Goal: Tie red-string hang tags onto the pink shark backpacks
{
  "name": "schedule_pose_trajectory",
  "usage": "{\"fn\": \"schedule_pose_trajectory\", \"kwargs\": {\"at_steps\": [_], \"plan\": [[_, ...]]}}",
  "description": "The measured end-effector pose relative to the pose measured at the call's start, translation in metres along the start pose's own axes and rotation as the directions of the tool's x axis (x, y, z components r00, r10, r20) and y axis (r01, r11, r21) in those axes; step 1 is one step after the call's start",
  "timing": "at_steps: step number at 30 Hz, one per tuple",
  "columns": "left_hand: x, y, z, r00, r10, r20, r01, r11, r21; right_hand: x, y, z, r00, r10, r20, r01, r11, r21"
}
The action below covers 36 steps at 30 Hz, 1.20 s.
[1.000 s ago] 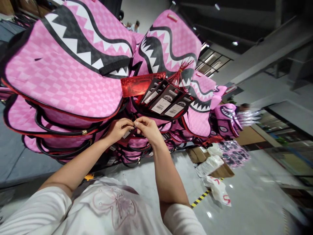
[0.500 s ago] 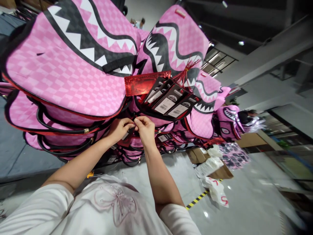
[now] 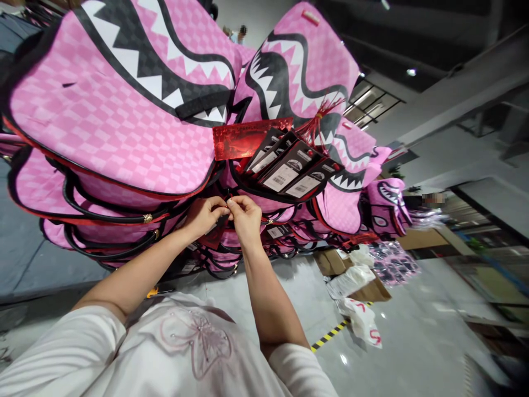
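Note:
My left hand (image 3: 205, 216) and my right hand (image 3: 246, 218) meet fingertip to fingertip beside a stack of pink bags. Both are closed in a pinch on the thin string of a hang tag, of which little shows between the fingers. The dark and red hang tag (image 3: 214, 234) dangles just under them, partly hidden by my left hand. Above and to the left bulges a pink checked bag (image 3: 111, 140) with a black and white shark-mouth print. A bundle of black and white hang tags (image 3: 285, 168) with red strings lies above my right hand, next to a shiny red card (image 3: 243, 140).
More pink shark-mouth bags (image 3: 303, 71) stand in a row to the right. Cardboard (image 3: 330, 263) and white plastic bags (image 3: 361, 328) lie on the floor, near yellow and black tape (image 3: 330, 336). Other people are in the background.
Both hands stay pinched together at the same spot, with small finger movement. The hang tag below them has turned slightly, and the view has shifted a little.

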<state>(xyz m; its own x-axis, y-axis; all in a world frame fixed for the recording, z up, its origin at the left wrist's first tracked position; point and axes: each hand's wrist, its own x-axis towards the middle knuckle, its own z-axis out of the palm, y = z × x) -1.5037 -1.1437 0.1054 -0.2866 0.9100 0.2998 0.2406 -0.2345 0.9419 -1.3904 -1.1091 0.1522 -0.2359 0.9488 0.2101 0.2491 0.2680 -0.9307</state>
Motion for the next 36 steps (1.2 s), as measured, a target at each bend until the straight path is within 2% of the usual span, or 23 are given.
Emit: {"fn": "schedule_pose_trajectory", "kwargs": {"at_steps": [12, 15, 18, 20, 22, 25, 27, 32, 36], "plan": [[0.005, -0.001, 0.0, 1.0, 0.017, -0.004, -0.016, 0.996, 0.088, -0.004, 0.0, 0.0, 0.999, -0.043, 0.01, 0.044, 0.994, -0.103], [0.004, 0.001, 0.001, 1.0, -0.012, 0.012, 0.011, 0.997, 0.076, -0.003, 0.001, 0.001, 0.999, -0.048, 0.006, 0.049, 0.992, -0.116], [0.003, 0.002, 0.003, 0.999, -0.041, -0.033, 0.044, 0.995, 0.094, -0.003, 0.003, 0.001, 0.996, -0.087, -0.018, 0.083, 0.982, -0.172], [0.002, 0.0, 0.005, 0.998, -0.043, -0.051, 0.047, 0.996, 0.07, -0.002, 0.005, 0.001, 0.992, -0.124, -0.036, 0.114, 0.97, -0.216], [0.002, -0.003, 0.006, 0.999, -0.041, -0.022, 0.04, 0.999, -0.003, -0.002, 0.007, 0.001, 0.987, -0.153, -0.044, 0.138, 0.961, -0.24], [0.001, -0.01, 0.008, 0.998, -0.001, 0.058, 0.008, 0.991, -0.131, -0.002, 0.011, 0.001, 0.984, -0.172, -0.049, 0.156, 0.96, -0.233], [0.001, -0.012, 0.009, 0.998, 0.013, 0.067, -0.001, 0.986, -0.166, -0.003, 0.011, 0.001, 0.985, -0.169, -0.041, 0.156, 0.963, -0.22], [0.002, -0.008, 0.011, 0.998, -0.043, -0.056, 0.036, 0.993, -0.112, -0.004, 0.008, -0.001, 0.992, -0.123, -0.015, 0.118, 0.977, -0.178], [0.001, -0.007, 0.009, 1.0, 0.021, 0.018, -0.019, 0.995, -0.102, -0.004, 0.005, -0.002, 0.997, -0.078, -0.014, 0.077, 0.993, -0.095]]}}
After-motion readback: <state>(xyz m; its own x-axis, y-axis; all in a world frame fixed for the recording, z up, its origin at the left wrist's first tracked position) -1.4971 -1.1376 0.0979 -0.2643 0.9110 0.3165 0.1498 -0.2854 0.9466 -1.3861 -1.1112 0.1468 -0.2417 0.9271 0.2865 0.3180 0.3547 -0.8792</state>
